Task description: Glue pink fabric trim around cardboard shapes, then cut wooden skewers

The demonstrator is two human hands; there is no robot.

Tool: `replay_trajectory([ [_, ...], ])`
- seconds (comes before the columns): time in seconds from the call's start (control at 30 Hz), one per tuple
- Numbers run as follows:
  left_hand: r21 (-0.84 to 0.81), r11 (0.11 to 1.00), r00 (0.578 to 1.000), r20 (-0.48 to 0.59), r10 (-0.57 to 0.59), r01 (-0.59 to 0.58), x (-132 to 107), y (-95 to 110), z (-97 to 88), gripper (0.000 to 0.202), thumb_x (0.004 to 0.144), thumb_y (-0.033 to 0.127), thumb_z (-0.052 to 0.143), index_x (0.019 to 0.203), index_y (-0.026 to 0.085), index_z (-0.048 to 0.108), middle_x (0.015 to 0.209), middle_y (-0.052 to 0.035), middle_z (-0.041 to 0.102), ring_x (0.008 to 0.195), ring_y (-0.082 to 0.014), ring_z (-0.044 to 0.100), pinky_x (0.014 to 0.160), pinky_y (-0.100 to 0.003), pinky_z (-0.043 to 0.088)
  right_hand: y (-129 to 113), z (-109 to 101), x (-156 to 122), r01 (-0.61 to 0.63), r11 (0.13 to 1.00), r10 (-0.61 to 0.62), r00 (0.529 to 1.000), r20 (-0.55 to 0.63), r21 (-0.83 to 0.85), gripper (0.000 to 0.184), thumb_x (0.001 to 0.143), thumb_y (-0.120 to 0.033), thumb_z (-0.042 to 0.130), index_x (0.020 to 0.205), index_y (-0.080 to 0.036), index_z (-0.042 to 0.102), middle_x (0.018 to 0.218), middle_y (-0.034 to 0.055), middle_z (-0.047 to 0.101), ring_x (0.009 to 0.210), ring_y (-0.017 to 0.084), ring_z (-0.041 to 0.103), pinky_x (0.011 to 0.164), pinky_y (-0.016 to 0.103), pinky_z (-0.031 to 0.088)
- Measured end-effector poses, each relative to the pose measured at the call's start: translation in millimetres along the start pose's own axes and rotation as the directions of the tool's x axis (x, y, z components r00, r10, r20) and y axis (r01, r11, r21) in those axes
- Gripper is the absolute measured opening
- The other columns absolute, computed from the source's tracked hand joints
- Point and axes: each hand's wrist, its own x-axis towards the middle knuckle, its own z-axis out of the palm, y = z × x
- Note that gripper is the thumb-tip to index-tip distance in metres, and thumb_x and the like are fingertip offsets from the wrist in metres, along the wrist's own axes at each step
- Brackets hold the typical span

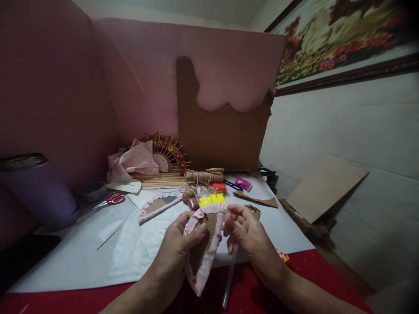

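Observation:
I hold a pointed cardboard piece edged with pink dotted fabric point(209, 248) above the near edge of the white sheet point(98, 248). My left hand point(181, 244) grips its left edge, fingers closed on the fabric. On the right, my right hand point(244, 229) pinches the fabric trim at the upper right corner. A second fabric-edged cardboard piece point(157, 207) lies flat further back. Below my right hand a thin clear stick point(229, 279) rests on the red table surface point(49, 301).
Red-handled scissors point(113, 199), a twine spool point(203, 176), bamboo skewers point(160, 181), yellow, orange and pink clay blocks point(212, 199), pink fabric point(137, 161) and a skewer fan point(170, 155) lie at the back. A purple cylinder point(36, 187) stands left. Cardboard point(322, 189) leans right.

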Motion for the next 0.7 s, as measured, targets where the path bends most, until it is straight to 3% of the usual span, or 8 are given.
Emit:
replay_trajectory([
  [0.1,-0.027,1.0,1.0,0.012,0.014,-0.014,-0.6,-2.0,2.8,0.029,0.066,0.02,0.074,0.089,0.018,0.057,0.075,-0.0031,0.07,0.06,-0.0129,0.064,0.058,-0.021,0.048,-3.4,5.6,-2.7,-0.069,0.997,0.066,0.99,0.126,0.02,0.041,0.073,-0.049,0.067,0.089,-0.014,0.055,0.072,0.0003,0.054,0.053,0.008,0.048,0.046,0.019,0.042],
  [0.2,-0.033,0.999,0.997,0.077,-0.008,0.011,-2.9,0.1,6.5,0.025,0.075,0.034,0.067,0.09,0.016,0.059,0.079,-0.0057,0.07,0.062,-0.0133,0.063,0.059,-0.022,0.048,-2.9,8.1,-3.1,-0.081,0.996,0.077,0.989,0.128,0.03,0.035,0.074,-0.046,0.066,0.083,-0.013,0.058,0.06,-0.0034,0.051,0.045,0.006,0.044,0.041,0.018,0.039],
  [0.3,-0.056,0.994,0.992,0.093,-0.087,0.093,-4.5,4.5,6.8,0.038,0.08,0.05,0.054,0.088,0.014,0.063,0.076,-0.0074,0.069,0.061,-0.0152,0.062,0.057,-0.024,0.047,-1.9,6.3,-1.5,-0.072,0.997,0.068,0.989,0.132,0.031,0.032,0.074,-0.044,0.066,0.081,-0.013,0.057,0.056,-0.0051,0.05,0.04,0.004,0.04,0.036,0.016,0.035],
  [0.4,0.012,0.993,0.993,0.043,-0.114,0.114,-4.1,6.2,3.3,0.034,0.077,0.045,0.06,0.09,0.013,0.066,0.07,-0.0066,0.069,0.056,-0.0154,0.061,0.054,-0.024,0.046,-3.3,3.8,-1.1,-0.042,0.999,0.037,0.987,0.156,0.03,0.03,0.074,-0.041,0.067,0.08,-0.013,0.058,0.057,-0.0044,0.051,0.042,0.004,0.043,0.038,0.015,0.037],
  [0.7,0.198,0.979,0.999,-0.002,0.043,-0.041,3.1,1.6,-4.1,0.027,0.072,0.037,0.069,0.073,0.011,0.068,0.061,-0.0042,0.067,0.053,-0.0118,0.058,0.053,-0.02,0.043,-3.8,1.7,-3.9,-0.037,0.999,0.028,0.978,0.208,0.039,0.033,0.075,-0.043,0.065,0.084,-0.013,0.055,0.057,-0.004,0.052,0.041,0.007,0.046,0.038,0.019,0.042],
])
